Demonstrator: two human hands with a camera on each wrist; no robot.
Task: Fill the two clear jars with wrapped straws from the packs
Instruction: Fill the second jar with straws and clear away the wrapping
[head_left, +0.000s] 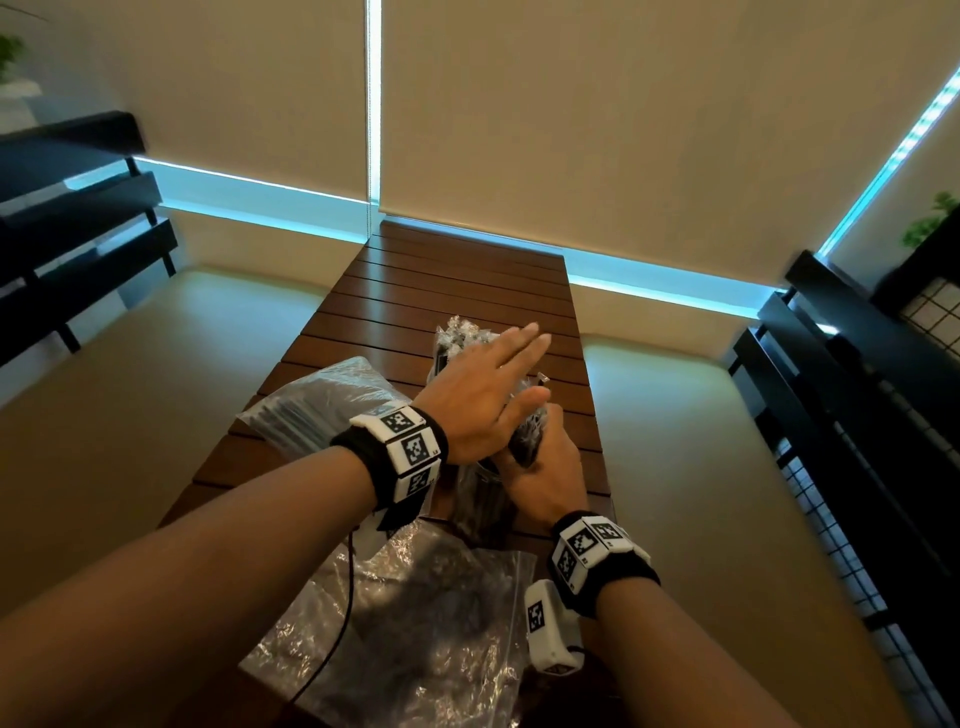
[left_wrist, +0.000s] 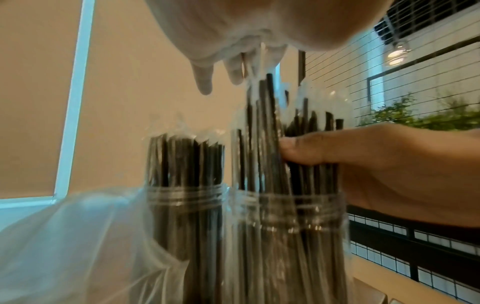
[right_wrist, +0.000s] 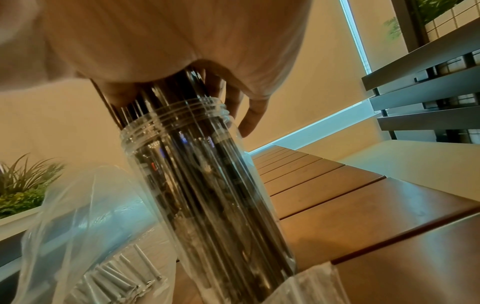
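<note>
a clear plastic pack of wrapped straws (head_left: 317, 402) lies at the left of the brown slatted wooden table (head_left: 457, 283), and a second crinkled clear plastic pack (head_left: 415, 613) lies at the near edge, under the forearms. the left hand (head_left: 483, 387) hovers flat, fingers straight and together, holding nothing, over the tops of the straws; in the left wrist view its fingertips (left_wrist: 203, 82) hang just above the tallest wrappers. below it stand two clear plastic jars with threaded rims, just beside each other: the farther jar (left_wrist: 182, 207) is packed with black straws in clear wrappers that stand evenly above its rim, and the nearer jar (left_wrist: 285, 222) holds a taller, uneven bundle of black wrapped straws (left_wrist: 262, 133). the right hand (head_left: 540, 467) grips that bundle just above the nearer jar's rim, thumb (left_wrist: 303, 149) pressed on one side and fingers (right_wrist: 249, 115) curled round the other, reaching down past the rim. to the right, dark railings (head_left: 857, 415) run beside the table
</note>
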